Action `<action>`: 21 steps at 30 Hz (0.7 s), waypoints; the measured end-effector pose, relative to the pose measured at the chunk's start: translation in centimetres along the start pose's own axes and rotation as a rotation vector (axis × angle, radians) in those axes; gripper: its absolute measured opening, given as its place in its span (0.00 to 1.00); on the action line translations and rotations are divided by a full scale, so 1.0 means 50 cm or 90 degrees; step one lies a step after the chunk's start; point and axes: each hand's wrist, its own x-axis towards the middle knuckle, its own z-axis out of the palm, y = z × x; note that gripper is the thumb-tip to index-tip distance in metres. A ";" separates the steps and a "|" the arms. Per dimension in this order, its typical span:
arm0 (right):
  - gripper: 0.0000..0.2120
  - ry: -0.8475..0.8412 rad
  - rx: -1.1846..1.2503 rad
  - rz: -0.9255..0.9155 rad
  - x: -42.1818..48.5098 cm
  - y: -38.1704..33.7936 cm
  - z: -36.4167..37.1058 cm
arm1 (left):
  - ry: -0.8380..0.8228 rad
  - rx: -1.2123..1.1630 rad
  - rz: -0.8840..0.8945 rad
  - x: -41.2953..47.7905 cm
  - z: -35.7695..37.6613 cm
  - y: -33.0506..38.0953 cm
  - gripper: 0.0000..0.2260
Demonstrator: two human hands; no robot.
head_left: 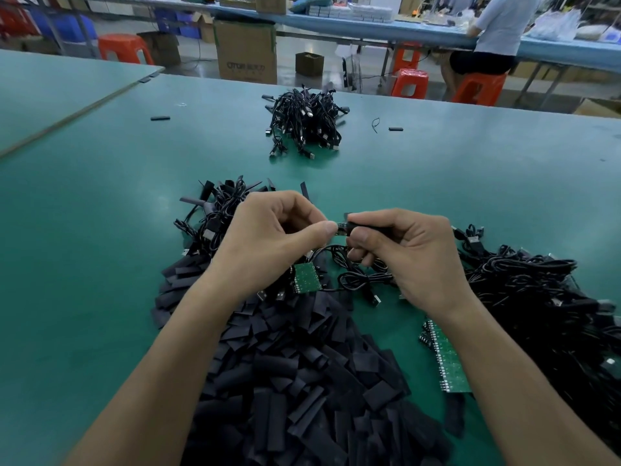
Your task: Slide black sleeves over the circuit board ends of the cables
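My left hand (272, 237) pinches the small circuit board end (341, 229) of a cable between thumb and fingers. My right hand (403, 250) holds a black sleeve (364, 225) right against that board end, partly over it. The cable (356, 277) loops down onto the table below my hands. A big heap of flat black sleeves (295, 375) lies under my forearms. A green circuit board panel (305, 278) rests beneath my left hand, and another green panel (445, 358) lies under my right wrist.
A tangle of black cables (544, 297) lies at the right, another cable bundle (305, 122) at the far middle of the green table (100, 213). Loose sleeves (160, 118) dot the far side. Beyond stand orange stools, cardboard boxes and a seated person (500, 31).
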 end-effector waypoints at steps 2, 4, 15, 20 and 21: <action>0.11 0.007 0.005 0.003 0.000 0.000 0.001 | 0.008 -0.003 0.012 0.000 0.000 -0.001 0.05; 0.11 0.013 0.007 0.006 -0.001 0.001 0.003 | 0.018 0.002 0.025 0.000 0.001 -0.002 0.06; 0.09 -0.005 0.004 -0.017 -0.004 -0.004 0.001 | -0.043 0.048 -0.017 -0.001 -0.002 0.005 0.09; 0.11 -0.026 -0.012 -0.032 0.001 -0.008 0.004 | -0.046 0.021 -0.017 0.001 -0.003 0.007 0.08; 0.11 -0.025 -0.017 -0.032 0.002 -0.007 0.004 | -0.046 0.022 -0.015 0.001 -0.003 0.008 0.08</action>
